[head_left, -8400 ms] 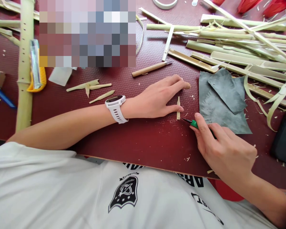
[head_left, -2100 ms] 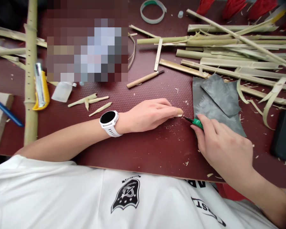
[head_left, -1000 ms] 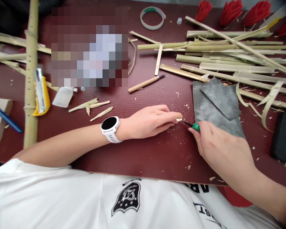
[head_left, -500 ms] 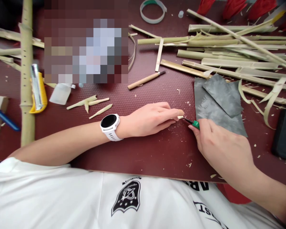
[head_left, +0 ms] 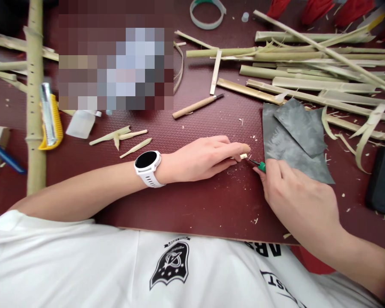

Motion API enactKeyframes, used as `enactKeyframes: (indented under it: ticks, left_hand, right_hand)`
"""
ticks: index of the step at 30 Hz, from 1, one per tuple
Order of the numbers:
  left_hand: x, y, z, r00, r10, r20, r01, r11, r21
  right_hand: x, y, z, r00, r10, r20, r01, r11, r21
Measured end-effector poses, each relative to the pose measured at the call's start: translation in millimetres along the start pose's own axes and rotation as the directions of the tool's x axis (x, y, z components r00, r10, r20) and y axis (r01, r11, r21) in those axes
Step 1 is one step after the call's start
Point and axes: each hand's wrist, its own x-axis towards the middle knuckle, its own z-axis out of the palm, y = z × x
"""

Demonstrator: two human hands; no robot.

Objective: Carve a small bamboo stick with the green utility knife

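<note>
My left hand (head_left: 205, 157), with a white watch (head_left: 147, 167) on its wrist, lies on the dark red board (head_left: 192, 201) and pinches a small bamboo piece (head_left: 243, 156); only the piece's pale end shows past the fingertips. My right hand (head_left: 295, 199) grips a green-handled carving knife (head_left: 258, 165), whose dark tip touches that end. Fine shavings lie scattered under both hands.
Grey sandpaper sheets (head_left: 295, 137) lie right of my hands. Long split bamboo strips (head_left: 314, 72) fill the back right. A wooden-handled tool (head_left: 195, 105), small bamboo offcuts (head_left: 122, 137), a yellow utility knife (head_left: 49, 119), a holed bamboo pole (head_left: 34, 98), a tape ring (head_left: 208, 7) and a black object (head_left: 383, 182) lie around.
Earlier the bamboo piece lay flat between my left thumb and fingers. Now the left hand pinches it, and the knife tip has closed in on its end.
</note>
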Motion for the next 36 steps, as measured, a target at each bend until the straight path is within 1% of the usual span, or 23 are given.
enactKeyframes:
  ticks: [3,7,11,15,20,31,36]
  left_hand:
    - [0,1,-1.2,1.000,-0.002,0.003,0.002,1.000,-0.007]
    - [0,1,0.0,0.999,0.041,-0.013,-0.041,0.999,0.019]
    - [-2,1,1.6,0.999,0.032,-0.014,-0.031,0.999,0.037]
    - [-3,0,2.6,1.000,0.009,-0.021,-0.009,1.000,-0.009]
    - [-3,-1,3.2,0.999,-0.041,-0.026,0.038,0.995,-0.095]
    - [-3,-1,3.5,0.998,-0.056,-0.027,0.054,0.997,-0.062]
    - [-3,-1,2.6,0.998,-0.064,-0.012,0.063,0.996,-0.069]
  right_hand:
    - [3,-2,-7,0.999,-0.008,0.053,0.009,1.000,-0.012]
    - [7,-5,-17,0.990,-0.012,0.143,0.015,1.000,-0.022]
    - [7,-4,-20,0.979,-0.026,0.204,0.030,0.999,-0.016]
    - [6,-3,-18,0.984,-0.031,0.174,0.032,0.999,-0.003]
    - [5,-3,-17,0.983,-0.021,0.184,0.022,1.000,-0.007]
    - [4,-1,-14,0.989,-0.016,0.144,0.014,1.000,0.017]
    - [1,2,-11,0.987,-0.010,0.162,0.004,0.999,0.035]
